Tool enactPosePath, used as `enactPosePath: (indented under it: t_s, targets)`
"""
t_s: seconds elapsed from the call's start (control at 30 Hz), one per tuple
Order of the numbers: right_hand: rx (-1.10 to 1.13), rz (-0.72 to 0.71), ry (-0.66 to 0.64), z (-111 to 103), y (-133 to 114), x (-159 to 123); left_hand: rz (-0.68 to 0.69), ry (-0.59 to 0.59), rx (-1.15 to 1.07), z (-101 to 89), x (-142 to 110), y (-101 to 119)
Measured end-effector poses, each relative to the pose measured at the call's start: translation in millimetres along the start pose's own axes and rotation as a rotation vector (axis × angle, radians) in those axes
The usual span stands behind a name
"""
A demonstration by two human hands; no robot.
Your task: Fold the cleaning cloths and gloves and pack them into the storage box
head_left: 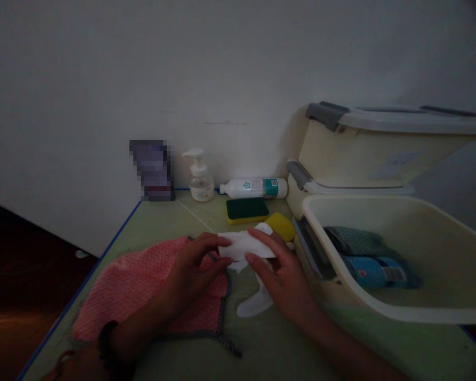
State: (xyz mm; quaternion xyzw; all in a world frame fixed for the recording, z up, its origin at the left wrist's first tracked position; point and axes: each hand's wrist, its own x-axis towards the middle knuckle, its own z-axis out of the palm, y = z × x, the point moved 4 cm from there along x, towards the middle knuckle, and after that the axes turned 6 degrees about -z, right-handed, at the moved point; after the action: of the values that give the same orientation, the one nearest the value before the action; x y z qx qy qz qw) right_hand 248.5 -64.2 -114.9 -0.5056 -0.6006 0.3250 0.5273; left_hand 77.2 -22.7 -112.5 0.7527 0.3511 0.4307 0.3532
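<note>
Both hands pinch a small white folded piece [244,246], thin and soft like tissue or cloth; its exact kind I cannot tell. My left hand [194,264] grips its left end between thumb and fingers. At its right end, my right hand [280,272] closes on it the same way. A white strip [257,306] lies below, partly hidden by the right hand; whether it joins the held piece is unclear. Under my left forearm a pink cloth [143,275] with a dark edge is spread out. Just beyond the hands are a green-and-yellow sponge [247,210] and a yellow item [281,226].
A pump bottle [201,185] stands by the wall, beside a white bottle [254,188] lying down. To the left leans a blurred dark object [154,169]. At right, an open cream storage box [381,312] contains a blue package [376,271] and a green cloth [357,241].
</note>
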Motion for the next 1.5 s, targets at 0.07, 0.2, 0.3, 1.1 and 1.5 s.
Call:
enactPosePath:
  t_s: [0.07, 0.2, 0.3, 1.1, 1.5]
  targets:
    - [-0.064, -0.028, -0.001, -1, 0, 1, -0.002, 0.011, 0.025, -0.3, 1, 0]
    - [-0.25, -0.096, -0.034, -2, -4, 2, -0.013, 0.046, 0.123, -1.9, 3, 3]
    - [-0.342, -0.129, -0.056, -3, -6, 3, -0.035, 0.046, 0.195, -3.2, 4, 4]
    - [-0.008, 0.037, -0.13, 4, 1, 1, -0.367, 0.007, -0.215, 2.4, 5, 2]
    - [0.248, 0.007, -0.082, 8, -5, -5, -0.531, 0.076, -0.528, -1.0, 9, -11]
